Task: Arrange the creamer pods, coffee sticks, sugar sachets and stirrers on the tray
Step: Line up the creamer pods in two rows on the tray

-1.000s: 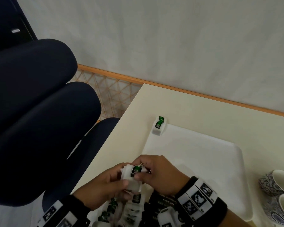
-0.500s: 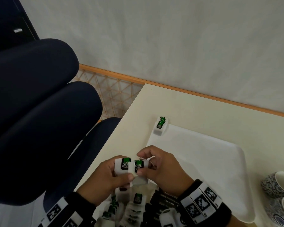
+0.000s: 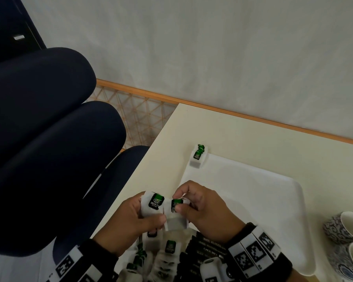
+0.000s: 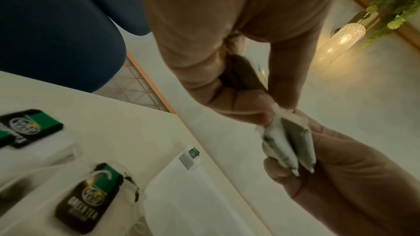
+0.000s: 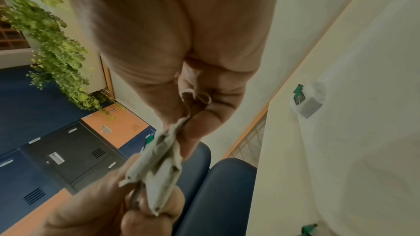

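Both hands are meeting over the near left edge of the white tray [image 3: 263, 192]. The left hand [image 3: 128, 218] is gripping one green tea bag [image 3: 152, 204], while the right hand [image 3: 206, 210] is pinching a second tea bag [image 3: 175, 218] just beside it. A small stack of tea bags [image 3: 198, 157] is sitting at the tray's far left corner, and patterned cups [image 3: 342, 226] are standing to the right.

i see most of the white tray [image 3: 253, 200] bare, open to a hand from above. obstacles: a small stack of tea bags [image 3: 199, 157] on its far left corner; two patterned cups [image 3: 346, 239] just beside its right edge; a heap of tea bags and black sachets [image 3: 183, 251] at its near left end. a dark blue chair [image 3: 49, 149] crowds the table's [image 3: 243, 137] left side.
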